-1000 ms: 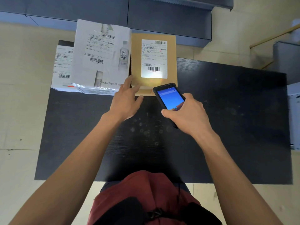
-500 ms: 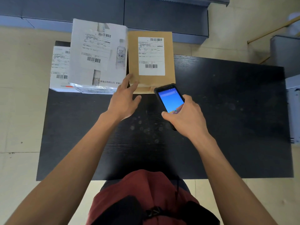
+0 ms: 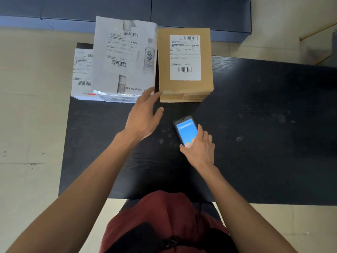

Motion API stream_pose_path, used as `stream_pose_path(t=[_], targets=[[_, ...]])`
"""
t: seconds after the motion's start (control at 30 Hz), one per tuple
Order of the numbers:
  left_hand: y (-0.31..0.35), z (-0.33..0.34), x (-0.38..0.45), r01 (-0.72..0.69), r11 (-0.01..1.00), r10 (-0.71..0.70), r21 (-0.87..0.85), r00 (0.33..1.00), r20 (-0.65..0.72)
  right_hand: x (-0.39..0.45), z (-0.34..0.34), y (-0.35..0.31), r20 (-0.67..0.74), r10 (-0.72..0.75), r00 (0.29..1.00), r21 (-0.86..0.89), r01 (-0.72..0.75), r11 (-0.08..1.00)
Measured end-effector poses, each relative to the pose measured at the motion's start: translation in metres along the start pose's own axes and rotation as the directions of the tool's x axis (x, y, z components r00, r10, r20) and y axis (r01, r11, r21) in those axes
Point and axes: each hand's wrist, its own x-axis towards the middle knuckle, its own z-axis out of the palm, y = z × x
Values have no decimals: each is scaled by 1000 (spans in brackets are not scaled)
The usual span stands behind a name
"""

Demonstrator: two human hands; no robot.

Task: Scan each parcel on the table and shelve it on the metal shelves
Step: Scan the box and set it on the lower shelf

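Observation:
Three parcels lie at the far left of the black table (image 3: 264,125). A brown cardboard box (image 3: 164,66) carries a white barcode label. Left of it is a large white parcel (image 3: 116,79) printed with bottles, which partly covers a smaller white parcel (image 3: 82,70). My left hand (image 3: 144,115) is spread open, its fingertips at the near corners where the large white parcel and the brown box meet. My right hand (image 3: 200,150) holds a handheld scanner (image 3: 186,128) with a lit blue screen low over the table, thumb on its left edge and fingers over its lower part.
Dark blue-grey shelf surfaces (image 3: 182,11) run behind the table's far edge. Pale floor (image 3: 31,125) lies to the left. At the far right stands a grey piece of furniture with a wooden rail (image 3: 317,30). My red-clothed torso is against the table's near edge.
My right hand has drawn the scanner back from the brown box and lowered it toward the table. My left hand has kept by the parcels' near corners, fingers spread wider.

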Motion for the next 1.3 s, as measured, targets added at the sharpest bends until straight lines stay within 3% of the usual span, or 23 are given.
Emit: stream_pose_path(t=[0.5,0.57,0.63,0.7,0.77,1.03,1.3], targets=[[-1,-10,18,-17,997,14,-71,999,-46,16,17,-8,44,42,998,-75,-39,996],[0,-11,22,-19,999,15,-44,997,-82,25,8,-11,41,58,997,6,-58,998],[2,-13,28,-29,1000,28,-4,994,-106,38,-8,-15,-52,86,995,204,-73,976],[4,-15,37,-38,999,41,33,994,-105,54,-30,-21,-203,96,974,404,-6,915],[6,-16,46,-35,998,40,61,996,-76,73,-53,-26,-309,63,949,491,102,865],[16,-3,72,4,953,7,301,999,-37,122,-92,-38,-192,-194,962,370,254,894],[15,3,68,-33,948,61,315,995,-81,109,-81,-39,-217,-144,966,438,228,870]])
